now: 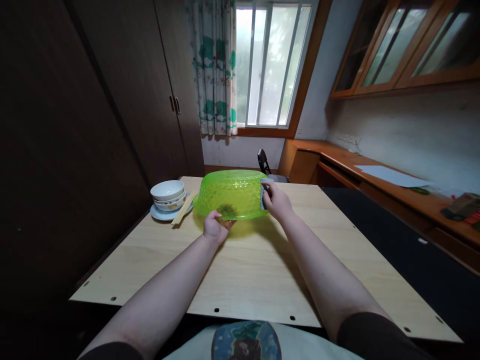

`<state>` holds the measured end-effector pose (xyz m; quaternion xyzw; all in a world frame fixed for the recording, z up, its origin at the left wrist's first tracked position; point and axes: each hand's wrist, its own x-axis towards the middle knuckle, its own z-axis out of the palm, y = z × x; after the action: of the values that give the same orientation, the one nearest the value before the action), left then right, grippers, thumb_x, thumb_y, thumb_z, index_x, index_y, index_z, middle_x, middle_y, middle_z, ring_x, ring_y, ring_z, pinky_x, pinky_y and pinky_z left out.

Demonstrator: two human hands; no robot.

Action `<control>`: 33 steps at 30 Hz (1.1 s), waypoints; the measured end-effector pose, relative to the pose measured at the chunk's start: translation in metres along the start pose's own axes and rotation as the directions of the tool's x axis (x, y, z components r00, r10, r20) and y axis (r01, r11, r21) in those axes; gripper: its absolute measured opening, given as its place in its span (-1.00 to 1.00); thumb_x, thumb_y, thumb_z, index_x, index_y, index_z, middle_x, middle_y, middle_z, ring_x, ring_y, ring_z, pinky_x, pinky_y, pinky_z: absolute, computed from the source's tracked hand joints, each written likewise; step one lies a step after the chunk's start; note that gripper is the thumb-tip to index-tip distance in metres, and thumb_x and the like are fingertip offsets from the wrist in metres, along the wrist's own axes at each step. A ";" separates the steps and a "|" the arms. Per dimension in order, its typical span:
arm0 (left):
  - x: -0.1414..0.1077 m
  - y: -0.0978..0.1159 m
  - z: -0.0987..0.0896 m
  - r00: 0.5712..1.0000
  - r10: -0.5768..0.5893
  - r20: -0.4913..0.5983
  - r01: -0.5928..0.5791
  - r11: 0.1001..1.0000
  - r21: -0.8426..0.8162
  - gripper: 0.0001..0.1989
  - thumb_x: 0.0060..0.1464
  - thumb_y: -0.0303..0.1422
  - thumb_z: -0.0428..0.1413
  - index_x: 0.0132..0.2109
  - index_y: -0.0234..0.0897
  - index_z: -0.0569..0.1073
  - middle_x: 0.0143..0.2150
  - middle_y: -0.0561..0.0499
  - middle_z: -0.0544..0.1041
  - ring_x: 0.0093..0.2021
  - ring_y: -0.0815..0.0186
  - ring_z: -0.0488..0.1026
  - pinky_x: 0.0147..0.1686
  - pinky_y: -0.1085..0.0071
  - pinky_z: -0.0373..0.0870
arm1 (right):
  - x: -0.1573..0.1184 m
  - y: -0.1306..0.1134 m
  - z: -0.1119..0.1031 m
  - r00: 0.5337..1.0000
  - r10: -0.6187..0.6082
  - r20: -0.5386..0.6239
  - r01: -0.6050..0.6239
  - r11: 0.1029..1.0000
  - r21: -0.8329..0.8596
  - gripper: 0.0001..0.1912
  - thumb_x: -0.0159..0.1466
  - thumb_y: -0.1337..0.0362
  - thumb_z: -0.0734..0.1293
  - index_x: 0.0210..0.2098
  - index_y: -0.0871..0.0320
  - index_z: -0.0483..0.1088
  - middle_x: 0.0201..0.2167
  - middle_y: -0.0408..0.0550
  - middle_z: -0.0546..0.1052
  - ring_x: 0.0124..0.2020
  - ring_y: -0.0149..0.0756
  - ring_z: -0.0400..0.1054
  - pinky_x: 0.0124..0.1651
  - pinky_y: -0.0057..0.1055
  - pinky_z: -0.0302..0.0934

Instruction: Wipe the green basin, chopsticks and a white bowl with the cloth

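Observation:
A translucent green plastic basin (232,192) is held above the table, turned bottom up with its rim low. My left hand (217,227) grips its near lower rim, thumb outside and fingers reaching underneath, seen dimly through the plastic. At the basin's right side, my right hand (276,200) presses a grey-blue textured cloth (263,194) against the outer wall, fingers bent over it. To the left, several stacked white bowls (168,191) stand on a light blue plate (160,214), and wooden chopsticks (183,210) lie beside them, leaning on the plate's edge.
The pale wooden table (247,270) has small holes along its near edge. Behind it stands a dark chair (263,161). A dark wardrobe (112,100) closes off the left. On the right, a brown desk (348,162) carries white paper (392,175).

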<state>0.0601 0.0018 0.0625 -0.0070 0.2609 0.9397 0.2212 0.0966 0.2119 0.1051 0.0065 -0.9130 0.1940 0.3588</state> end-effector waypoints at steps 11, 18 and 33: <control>0.001 0.001 -0.001 1.000 -0.008 -0.014 0.008 1.000 -0.008 -0.49 -0.26 -0.50 -0.04 -0.08 -0.28 0.50 -0.34 -0.06 0.60 -0.41 0.22 0.53 -0.40 0.30 0.46 | -0.004 -0.023 0.004 0.971 -0.217 0.099 0.222 0.974 -0.039 -0.60 0.27 0.31 0.13 0.09 0.19 0.28 -0.25 0.07 0.55 -0.26 -0.14 0.39 -0.18 -0.27 0.20; 0.000 0.002 0.001 1.000 0.007 -0.001 -0.007 1.000 -0.013 -0.55 -0.27 -0.50 -0.04 -0.16 -0.29 0.51 -0.40 -0.05 0.58 -0.41 0.23 0.53 -0.44 0.33 0.45 | 0.002 0.000 0.000 0.996 0.088 0.000 -0.088 0.996 0.002 -0.64 0.22 0.16 0.20 -0.03 0.16 0.26 -0.47 -0.09 0.47 -0.45 -0.20 0.35 -0.41 -0.36 0.13; 0.001 0.004 0.000 1.000 0.005 -0.013 -0.005 1.000 -0.008 -0.53 -0.27 -0.49 -0.04 -0.14 -0.31 0.51 -0.42 -0.04 0.57 -0.44 0.24 0.51 -0.45 0.34 0.44 | 0.003 0.002 0.004 0.994 0.106 -0.038 -0.105 0.994 0.042 -0.57 0.24 0.27 0.18 0.09 0.13 0.30 -0.18 0.06 0.53 -0.22 -0.13 0.40 -0.16 -0.25 0.26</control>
<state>0.0576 -0.0010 0.0642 -0.0134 0.2585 0.9412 0.2172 0.0914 0.2123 0.1040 -0.0384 -0.9006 0.2312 0.3661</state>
